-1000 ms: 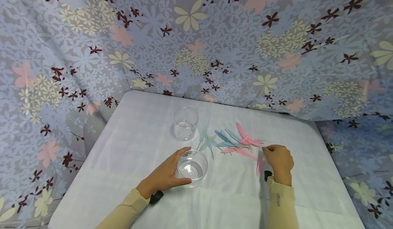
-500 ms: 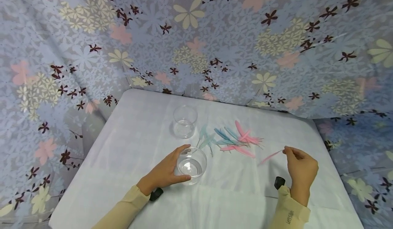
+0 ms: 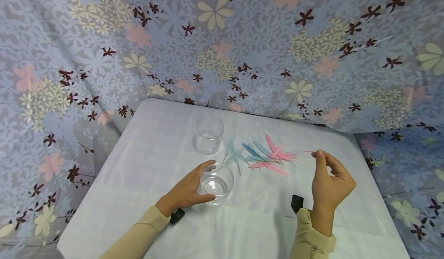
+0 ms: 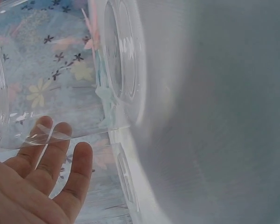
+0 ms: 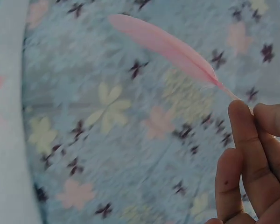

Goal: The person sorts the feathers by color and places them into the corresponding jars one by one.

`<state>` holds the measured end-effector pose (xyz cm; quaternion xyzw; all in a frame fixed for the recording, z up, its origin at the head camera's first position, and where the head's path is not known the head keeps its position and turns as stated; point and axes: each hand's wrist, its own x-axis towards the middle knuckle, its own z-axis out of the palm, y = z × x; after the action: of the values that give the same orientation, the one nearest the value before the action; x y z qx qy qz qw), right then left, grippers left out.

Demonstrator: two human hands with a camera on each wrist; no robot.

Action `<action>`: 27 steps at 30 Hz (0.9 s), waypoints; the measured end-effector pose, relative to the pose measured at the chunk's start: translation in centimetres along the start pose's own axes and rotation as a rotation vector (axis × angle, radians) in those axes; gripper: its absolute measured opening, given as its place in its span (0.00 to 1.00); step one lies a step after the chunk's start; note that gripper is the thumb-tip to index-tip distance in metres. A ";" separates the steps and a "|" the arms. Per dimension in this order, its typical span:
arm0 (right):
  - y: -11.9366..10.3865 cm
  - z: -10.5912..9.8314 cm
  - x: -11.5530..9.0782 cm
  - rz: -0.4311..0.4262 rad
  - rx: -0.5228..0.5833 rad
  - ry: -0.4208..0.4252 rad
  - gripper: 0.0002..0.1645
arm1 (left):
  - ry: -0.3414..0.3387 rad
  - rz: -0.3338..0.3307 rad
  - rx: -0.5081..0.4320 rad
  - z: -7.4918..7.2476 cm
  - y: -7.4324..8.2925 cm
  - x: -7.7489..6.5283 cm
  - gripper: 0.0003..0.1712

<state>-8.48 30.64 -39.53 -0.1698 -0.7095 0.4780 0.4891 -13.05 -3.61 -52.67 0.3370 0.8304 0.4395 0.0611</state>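
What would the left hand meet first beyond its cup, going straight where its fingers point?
Likely the pale blue feathers past the clear cup, though the left hand might pass above; height is unclear.

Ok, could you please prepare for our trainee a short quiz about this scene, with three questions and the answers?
1. Multiple choice. Where does the right hand pinch the pink feather?
a) at the wide rounded tip
b) at the thin quill end
c) at the middle of the vane

2. True or false. The left hand is placed around the farther clear cup.

3. Fill in the missing word. The loose feathers on the white table come in blue-green shades and in ____.

Key
1: b
2: false; it is placed around the nearer clear cup
3: pink
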 end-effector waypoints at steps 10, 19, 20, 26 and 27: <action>-4.5 1.2 -2.2 -0.113 0.157 -0.091 0.07 | -0.003 -0.024 -0.013 0.2 0.0 0.0 0.57; -6.7 2.6 -4.0 -0.123 0.270 -0.215 0.07 | 0.002 -0.053 -0.055 0.1 0.3 0.1 0.57; -6.9 2.8 -4.2 -0.130 0.278 -0.235 0.06 | 0.005 -0.055 -0.060 0.1 0.3 0.1 0.57; -8.3 3.9 -5.8 -0.194 0.293 -0.377 0.02 | 0.011 -0.059 -0.084 0.3 0.0 0.0 0.57; -8.6 4.1 -6.1 -0.209 0.289 -0.397 0.01 | 0.011 -0.059 -0.087 0.3 0.0 0.0 0.57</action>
<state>-7.21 20.09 -35.80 0.0732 -0.7297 0.5452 0.4061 -12.89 -3.38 -52.87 0.3071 0.8204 0.4750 0.0841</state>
